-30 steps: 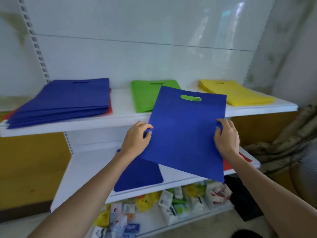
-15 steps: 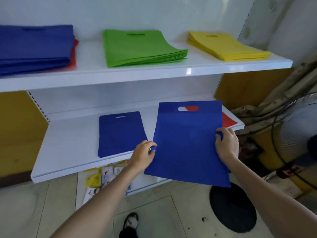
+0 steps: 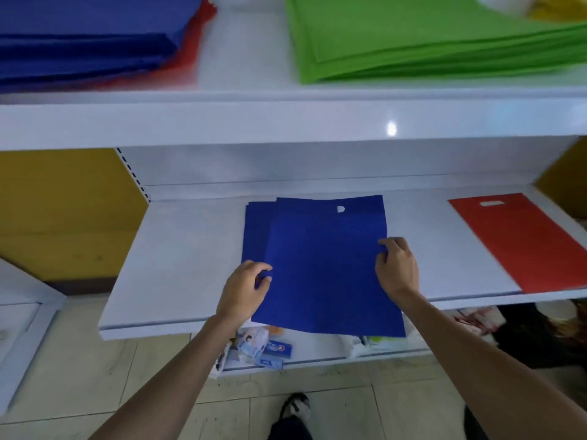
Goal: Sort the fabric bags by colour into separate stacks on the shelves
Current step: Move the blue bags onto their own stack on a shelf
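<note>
I hold a blue fabric bag (image 3: pixel 324 268) by its two side edges, my left hand (image 3: pixel 244 290) pinching the left edge and my right hand (image 3: pixel 395 266) pinching the right. It lies over another blue bag (image 3: pixel 255 230) on the middle shelf (image 3: pixel 178 268), shifted a little right, its lower end hanging past the shelf's front edge. A red bag (image 3: pixel 521 242) lies flat at the right of the same shelf. On the upper shelf (image 3: pixel 286 122) sit a blue stack (image 3: pixel 89 42) with red bags (image 3: pixel 190 55) under it, and a green stack (image 3: pixel 428 39).
A sliver of a yellow stack (image 3: pixel 559 7) shows at the top right. Small packets (image 3: pixel 257 344) crowd the bottom shelf below my hands. A yellow-brown wall panel (image 3: pixel 63 211) stands at left, tiled floor and my shoe (image 3: pixel 297 406) below.
The view has tilted down and come closer. Both hands carried the blue bag left and down, over the blue bag lying on the middle shelf.
</note>
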### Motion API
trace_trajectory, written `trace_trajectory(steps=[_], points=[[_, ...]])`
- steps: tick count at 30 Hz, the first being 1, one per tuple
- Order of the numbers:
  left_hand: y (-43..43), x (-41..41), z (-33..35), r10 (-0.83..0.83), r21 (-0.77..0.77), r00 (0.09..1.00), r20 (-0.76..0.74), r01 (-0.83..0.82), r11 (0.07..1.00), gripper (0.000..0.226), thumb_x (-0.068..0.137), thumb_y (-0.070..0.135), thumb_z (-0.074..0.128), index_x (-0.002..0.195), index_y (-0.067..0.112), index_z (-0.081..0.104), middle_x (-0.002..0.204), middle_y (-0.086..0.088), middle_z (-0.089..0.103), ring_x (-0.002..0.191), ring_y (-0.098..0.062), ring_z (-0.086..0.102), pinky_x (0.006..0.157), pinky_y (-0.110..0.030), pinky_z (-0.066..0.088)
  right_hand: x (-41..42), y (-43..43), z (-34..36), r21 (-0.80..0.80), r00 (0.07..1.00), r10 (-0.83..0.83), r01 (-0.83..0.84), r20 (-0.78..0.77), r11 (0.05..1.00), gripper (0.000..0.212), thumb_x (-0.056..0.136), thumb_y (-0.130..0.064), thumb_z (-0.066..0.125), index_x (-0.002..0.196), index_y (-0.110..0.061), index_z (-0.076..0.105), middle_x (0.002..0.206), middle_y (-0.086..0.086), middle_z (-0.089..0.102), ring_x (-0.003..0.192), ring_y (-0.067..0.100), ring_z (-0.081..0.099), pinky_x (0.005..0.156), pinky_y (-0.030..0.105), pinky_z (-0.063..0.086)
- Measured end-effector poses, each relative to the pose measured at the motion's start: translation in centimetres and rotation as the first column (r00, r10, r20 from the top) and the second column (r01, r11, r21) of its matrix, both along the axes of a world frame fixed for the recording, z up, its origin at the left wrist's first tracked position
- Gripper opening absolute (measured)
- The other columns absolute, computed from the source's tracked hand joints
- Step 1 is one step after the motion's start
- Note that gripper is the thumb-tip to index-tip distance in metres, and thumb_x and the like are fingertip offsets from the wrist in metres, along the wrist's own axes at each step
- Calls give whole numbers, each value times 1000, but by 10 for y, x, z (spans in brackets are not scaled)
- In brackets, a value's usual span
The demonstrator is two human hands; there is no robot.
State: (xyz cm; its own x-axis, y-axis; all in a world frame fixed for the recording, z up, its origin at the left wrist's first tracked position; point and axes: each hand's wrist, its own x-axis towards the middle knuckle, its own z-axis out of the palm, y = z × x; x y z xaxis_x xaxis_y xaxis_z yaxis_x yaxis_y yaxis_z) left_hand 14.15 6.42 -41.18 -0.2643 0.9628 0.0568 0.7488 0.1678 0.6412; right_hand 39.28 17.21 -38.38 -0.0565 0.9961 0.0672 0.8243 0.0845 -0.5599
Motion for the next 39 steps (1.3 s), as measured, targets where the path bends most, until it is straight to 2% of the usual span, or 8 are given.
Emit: trace_trajectory(steps=[4,8,11,14,18,25,35,39], points=[[16,-36,-29,42,-56,997,-61,-46,997,31,90,14,57,120,7,59,113,-8,58,101,-23,56,87,-28,44,-45,34,-35,-77,991,120,-116,51,990,44,92,-4,41,136,-4,43,142,5,36,117,26,48,91,34,43],[26,-50,-50,28,-155,984,-177,-56,986,42,92,22,54,132,11,49,131,-6,52,117,-24,45,97,-29,38,-69,55,-63,-150,931,242,-208,272,967,54,89,-2,44,142,-4,29,151,6,21,132,25,27,103,36,33],[32,-51,-56,-68,-288,938,-339,-34,957,49,94,32,48,139,16,38,142,1,39,126,-24,35,102,-31,36,-73,60,-81,-308,881,252,-130,400,943,57,94,-12,38,147,-10,18,154,12,8,136,30,19,107,40,27],[36,-48,-53,-77,-373,922,-379,-76,925,50,96,34,43,142,16,33,144,-3,32,128,-25,31,102,-35,37,-73,61,-82,-342,880,228,-81,416,936,52,98,-22,33,147,-16,19,150,17,15,134,33,21,106,42,28],[25,-36,-36,-10,-199,945,-326,-58,978,37,96,21,44,132,13,48,133,-6,46,121,-21,43,96,-29,41,-60,44,-65,-242,938,182,-111,295,964,45,96,-18,35,141,-12,33,147,13,27,132,30,26,104,42,30],[-19,21,40,-140,-60,954,-264,129,990,30,95,20,46,123,14,56,121,0,52,102,-16,55,80,-18,39,-9,-21,17,-76,979,157,-148,128,986,45,91,-6,42,135,-10,43,138,11,42,125,26,41,96,38,41],[-89,87,198,-194,242,914,-357,291,926,31,95,21,44,125,18,53,122,5,49,111,-8,48,85,-16,37,52,-105,175,290,996,81,-87,33,953,31,90,-17,52,120,-11,55,118,3,60,99,22,60,70,29,45],[-97,86,256,-168,328,916,-363,294,898,31,94,19,45,123,17,54,119,5,48,109,-9,48,83,-18,37,47,-121,235,425,996,85,-72,-12,902,25,89,-19,55,113,-12,58,110,1,61,90,21,61,69,30,44]])
